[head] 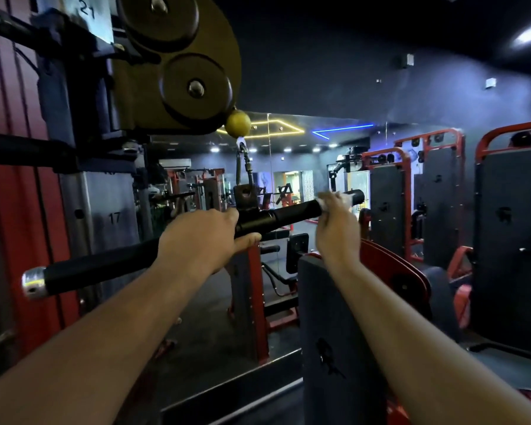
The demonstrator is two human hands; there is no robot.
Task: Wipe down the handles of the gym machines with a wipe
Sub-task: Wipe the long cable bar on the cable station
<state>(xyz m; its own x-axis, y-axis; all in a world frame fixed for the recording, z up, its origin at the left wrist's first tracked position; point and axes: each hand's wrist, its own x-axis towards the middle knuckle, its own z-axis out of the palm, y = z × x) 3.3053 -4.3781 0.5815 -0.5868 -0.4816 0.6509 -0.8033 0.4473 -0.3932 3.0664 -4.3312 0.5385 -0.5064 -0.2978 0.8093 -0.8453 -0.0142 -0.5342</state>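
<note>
- The bar handle (292, 214) hangs from a cable clip (243, 162) under a yellow ball stop (237, 123); its long axis runs from lower left, near the camera, up to the right and farther off.
- Its near end carries a silver cap (33, 283) beside the red upright (10, 210); its far end (356, 196) points toward the red-and-black machines (411, 194) on the right.
- Open air lies above and below the right half of the bar; a black padded seat back (337, 317) stands close under it, and the pulley housing (178, 62) crowds the space above the left half.
- The left hand (203, 237) grasps the bar just left of its centre bracket (245, 194), fingers curled over the top and thumb underneath.
- The right hand (337, 225) is wrapped around the right grip near the far end, pressing a white wipe (345, 199) against it; the wipe shows between the fingers and the bar.
</note>
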